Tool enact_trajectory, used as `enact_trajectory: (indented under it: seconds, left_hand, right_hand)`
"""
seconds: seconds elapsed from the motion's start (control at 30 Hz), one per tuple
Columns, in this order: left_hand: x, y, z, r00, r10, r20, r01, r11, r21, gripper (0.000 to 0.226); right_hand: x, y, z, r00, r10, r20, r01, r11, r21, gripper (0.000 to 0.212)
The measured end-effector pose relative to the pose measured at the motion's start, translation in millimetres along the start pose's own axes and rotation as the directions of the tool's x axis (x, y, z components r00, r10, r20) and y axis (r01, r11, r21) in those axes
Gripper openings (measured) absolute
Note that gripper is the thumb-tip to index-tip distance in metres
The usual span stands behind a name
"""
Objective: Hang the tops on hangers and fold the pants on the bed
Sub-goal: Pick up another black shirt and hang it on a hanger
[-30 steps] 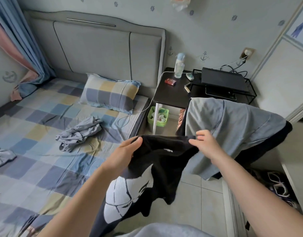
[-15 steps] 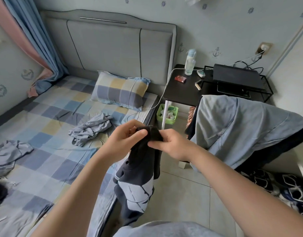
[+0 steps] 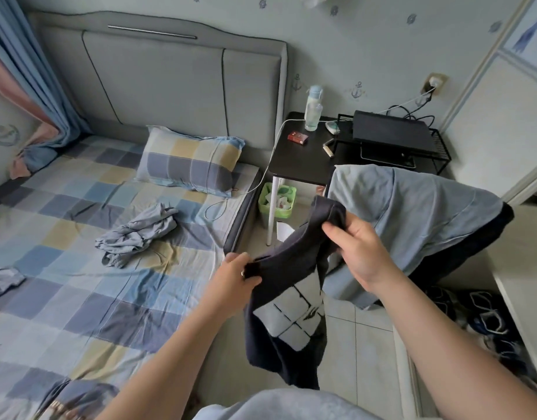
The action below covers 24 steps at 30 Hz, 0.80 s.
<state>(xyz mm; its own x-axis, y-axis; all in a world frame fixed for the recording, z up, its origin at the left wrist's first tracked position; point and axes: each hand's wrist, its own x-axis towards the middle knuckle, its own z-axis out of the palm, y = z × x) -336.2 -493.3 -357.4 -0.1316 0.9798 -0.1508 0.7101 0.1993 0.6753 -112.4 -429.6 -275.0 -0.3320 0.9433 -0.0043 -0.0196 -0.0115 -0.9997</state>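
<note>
Both my hands hold a dark navy garment with a white print (image 3: 291,301) in the air beside the bed. My left hand (image 3: 235,280) grips its lower left edge. My right hand (image 3: 356,248) grips the upper end, which bunches above my fingers. The rest of the cloth hangs down between my arms. On the checked bed sheet (image 3: 79,298) lies a crumpled blue-grey garment (image 3: 137,236). Another grey piece (image 3: 2,278) lies at the bed's left edge. No hanger is in view.
A light blue garment (image 3: 412,216) is draped over a dark chair right of my hands. A black bedside table (image 3: 300,159) holds a bottle (image 3: 312,109) and a red box (image 3: 297,137). A green bin (image 3: 278,201) stands under it. Shoes (image 3: 485,316) lie on the floor at right.
My hands were together at the garment's top; they have moved apart, the right one up and to the right, the left one lower, and the cloth is stretched between them.
</note>
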Motion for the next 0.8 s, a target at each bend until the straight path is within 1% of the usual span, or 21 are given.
enact_trajectory:
  seconds: [0.03,0.07,0.1,0.17,0.23,0.27,0.33,0.4,0.43,0.47,0.5,0.53,0.6,0.63,0.67,0.73,0.77,0.8]
  left_hand:
    - [2.8,1.7,1.8,0.996,-0.037,-0.082,0.037,0.999,-0.011,0.015]
    - [4.0,6.0,2.2,0.987,-0.087,-0.132,0.083,0.996,-0.036,0.015]
    - [6.0,9.1,4.0,0.978,-0.137,-0.158,0.127,0.989,-0.071,0.016]
    - [6.2,16.4,5.6,0.968,-0.174,-0.179,0.144,0.975,-0.171,0.017]
    - [6.8,23.4,5.8,0.972,-0.139,-0.189,0.092,0.966,-0.241,0.018]
    - [7.7,26.0,5.6,0.975,-0.117,-0.189,0.060,0.958,-0.281,0.018]
    - [9.1,30.5,3.4,0.980,-0.091,-0.176,0.022,0.932,-0.362,0.024]
    - [9.1,36.4,-0.4,0.984,-0.057,-0.168,-0.012,0.923,-0.385,0.031]
    - [9.6,39.5,-1.8,0.985,-0.030,-0.171,-0.039,0.922,-0.385,0.033]
    - [9.8,43.5,-3.3,0.985,-0.006,-0.172,-0.063,0.918,-0.392,0.034]
    - [9.7,47.6,-4.8,0.984,0.023,-0.177,-0.093,0.913,-0.397,0.033]
    - [10.3,50.6,-5.8,0.982,0.048,-0.181,-0.118,0.911,-0.396,0.033]
    - [12.9,53.8,-7.7,0.984,0.070,-0.166,-0.131,0.911,-0.392,0.040]
    - [14.9,53.7,-8.0,0.986,0.067,-0.150,-0.122,0.910,-0.396,0.046]
    - [16.8,52.6,-8.1,0.990,0.059,-0.129,-0.106,0.912,-0.397,0.051]
    - [19.0,52.7,-8.1,0.995,0.041,-0.089,-0.072,0.919,-0.388,0.056]
    - [19.9,53.5,-7.3,0.997,0.036,-0.071,-0.061,0.922,-0.382,0.055]
    - [20.7,56.5,-7.1,0.998,0.032,-0.051,-0.048,0.928,-0.369,0.052]
  right_hand:
    - [-3.8,3.2,-8.6,1.000,-0.003,-0.021,0.002,0.999,-0.042,0.017]
    - [-7.9,6.9,-16.5,0.999,-0.001,-0.033,-0.002,0.996,-0.087,0.009]
    - [-12.1,10.9,-23.3,0.999,0.006,-0.053,-0.013,0.991,-0.135,0.008]
    - [-19.7,19.0,-34.2,0.992,0.039,-0.119,-0.062,0.979,-0.196,0.020]
    - [-26.1,25.9,-42.5,0.977,0.135,-0.162,-0.162,0.973,-0.165,0.032]
    - [-29.3,29.1,-46.6,0.966,0.214,-0.147,-0.236,0.960,-0.154,0.038]
    - [-33.5,36.4,-53.4,0.927,0.370,-0.062,-0.376,0.914,-0.154,0.044]
    - [-33.3,44.5,-58.2,0.879,0.476,-0.011,-0.469,0.862,-0.194,0.045]
    - [-32.1,48.4,-59.6,0.862,0.507,0.000,-0.494,0.838,-0.231,0.041]
    - [-30.7,51.4,-59.4,0.849,0.528,0.001,-0.508,0.817,-0.272,0.031]
    - [-28.8,53.5,-58.1,0.850,0.527,-0.013,-0.504,0.804,-0.315,0.017]
    - [-26.1,55.3,-57.7,0.866,0.498,-0.039,-0.478,0.802,-0.359,0.005]
    - [-21.2,57.5,-59.6,0.917,0.364,-0.165,-0.399,0.812,-0.427,0.008]
    - [-19.0,58.2,-62.6,0.924,0.306,-0.229,-0.378,0.823,-0.424,0.008]
    - [-17.4,57.7,-65.6,0.919,0.299,-0.256,-0.381,0.840,-0.387,0.006]
    - [-16.6,55.3,-71.6,0.895,0.382,-0.231,-0.441,0.837,-0.324,0.028]
    - [-16.4,54.2,-75.5,0.888,0.400,-0.225,-0.457,0.815,-0.355,0.035]
    - [-16.1,54.0,-81.0,0.900,0.363,-0.243,-0.436,0.779,-0.451,0.029]
